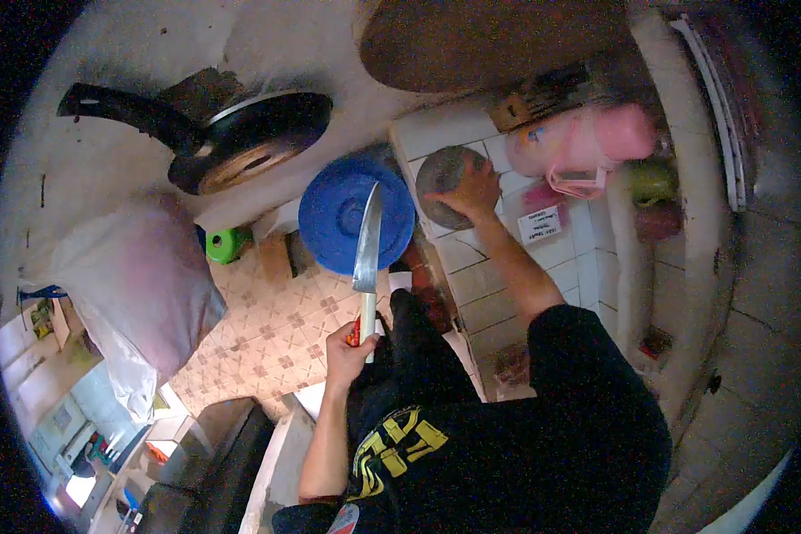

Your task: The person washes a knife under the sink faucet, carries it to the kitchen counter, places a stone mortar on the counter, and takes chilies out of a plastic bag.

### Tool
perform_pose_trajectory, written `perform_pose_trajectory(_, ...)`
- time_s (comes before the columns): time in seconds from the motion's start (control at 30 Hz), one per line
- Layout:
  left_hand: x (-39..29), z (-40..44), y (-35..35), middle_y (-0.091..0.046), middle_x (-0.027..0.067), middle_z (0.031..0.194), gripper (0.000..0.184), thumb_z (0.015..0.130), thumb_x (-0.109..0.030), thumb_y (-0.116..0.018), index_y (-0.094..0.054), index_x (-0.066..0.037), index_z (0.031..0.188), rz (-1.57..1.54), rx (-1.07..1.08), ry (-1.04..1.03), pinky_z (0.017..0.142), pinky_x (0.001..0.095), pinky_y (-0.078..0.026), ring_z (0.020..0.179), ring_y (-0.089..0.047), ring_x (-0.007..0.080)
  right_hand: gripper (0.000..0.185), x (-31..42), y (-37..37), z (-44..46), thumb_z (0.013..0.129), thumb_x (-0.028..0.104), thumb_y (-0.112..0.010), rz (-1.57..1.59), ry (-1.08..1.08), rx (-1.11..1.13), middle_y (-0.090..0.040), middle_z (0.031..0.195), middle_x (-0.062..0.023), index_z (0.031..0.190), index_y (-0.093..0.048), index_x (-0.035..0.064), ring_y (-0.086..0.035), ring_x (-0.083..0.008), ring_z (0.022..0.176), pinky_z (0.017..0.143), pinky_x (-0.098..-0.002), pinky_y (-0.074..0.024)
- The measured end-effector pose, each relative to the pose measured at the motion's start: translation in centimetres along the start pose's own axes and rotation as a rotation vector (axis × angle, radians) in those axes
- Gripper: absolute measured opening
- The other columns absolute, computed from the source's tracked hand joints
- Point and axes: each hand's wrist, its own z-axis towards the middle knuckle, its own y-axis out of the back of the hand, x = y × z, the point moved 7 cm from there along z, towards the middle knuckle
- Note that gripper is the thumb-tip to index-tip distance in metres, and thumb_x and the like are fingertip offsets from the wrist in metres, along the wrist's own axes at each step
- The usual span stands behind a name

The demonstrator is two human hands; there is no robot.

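In my left hand (347, 354) is a large kitchen knife (368, 245) with a white handle, its broad blade pointing up and away from me. A small red and yellow thing (354, 333) shows beside the handle at my fingers; its kind is unclear. Behind the blade appears a round blue plastic lid or basin (329, 214). My right hand (473, 191) reaches out to a round grey-brown object (447, 165) on the white tiled counter (472, 258), thumb and fingers bent over its surface. What that object is cannot be made out.
A pink bottle or jug (552, 142), a small white labelled card (541, 226) and a green item (648, 182) stand on the right. A black frying pan (258, 142) hangs at upper left, above a whitish plastic bag (142, 276) and a green round thing (224, 244).
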Motion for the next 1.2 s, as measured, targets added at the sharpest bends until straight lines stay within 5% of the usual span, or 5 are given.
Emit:
perform_pose_trajectory(0.1, 1.7, 1.0, -0.7, -0.055, -0.0018, 0.064, 0.014, 0.076, -0.008, -0.069, -0.065, 0.001, 0.086, -0.036, -0.013, 0.032, 0.052, 0.0222, -0.039, 0.057, -0.047, 0.0053, 0.116, -0.1, 0.6, -2.0, 0.042, 0.068, -0.078, -0.04, -0.156, 0.118, -0.032, 0.132, -0.0238, 0.136, -0.032, 0.0154, -0.035, -0.0453, 0.12, 0.092, -0.0588, -0.0373)
perform_pose_trajectory(0.33, 3.1, 2.4, -1.5, -0.053, -0.0024, 0.062, 0.012, 0.078, -0.008, -0.068, -0.064, 0.001, 0.084, -0.059, -0.001, 0.028, 0.049, 0.0217, -0.035, 0.055, -0.044, 0.0048, 0.106, -5.9, -4.2, 1.6, 0.047, 0.061, -0.08, 0.222, 0.142, 0.051, -0.043, 0.123, -0.0233, 0.128, -0.041, 0.0054, -0.044, -0.0414, 0.114, 0.094, -0.048, -0.0407)
perform_pose_trajectory(0.63, 4.5, 6.8, -4.7, -0.055, 0.0029, 0.072, 0.023, 0.076, -0.011, -0.067, -0.059, 0.002, 0.094, -0.006, 0.134, 0.048, 0.057, 0.0274, -0.042, 0.064, -0.049, 0.0115, 0.11, -8.8, -5.7, 3.0, 0.043, 0.054, -0.084, 0.311, 0.039, 0.209, -0.048, 0.121, -0.0231, 0.126, -0.042, -0.006, -0.047, -0.0355, 0.115, 0.097, -0.0404, -0.0404)
perform_pose_trajectory(1.1, 15.7, 16.1, -9.5, -0.057, 0.0037, 0.077, 0.036, 0.07, -0.002, -0.064, -0.054, 0.001, 0.104, -0.176, -0.112, -0.166, 0.054, 0.0265, -0.043, 0.062, -0.053, 0.0118, 0.102, -12.1, -10.0, -3.0, 0.042, 0.056, -0.085, 0.395, -0.066, 0.18, -0.051, 0.113, -0.024, 0.117, -0.048, -0.0032, -0.05, -0.0354, 0.108, 0.092, -0.0426, -0.043)
perform_pose_trajectory(1.2, 12.3, 16.4, -11.0, -0.056, 0.0043, 0.077, 0.035, 0.071, -0.003, -0.063, -0.054, -0.001, 0.105, -0.316, 0.0, 0.017, 0.051, 0.0271, -0.043, 0.059, -0.053, 0.0134, 0.102, -11.4, -9.1, -4.9, 0.042, 0.057, -0.084, 0.328, -0.127, 0.179, -0.051, 0.113, -0.0235, 0.115, -0.048, -0.004, -0.049, -0.0347, 0.109, 0.092, -0.0425, -0.0426)
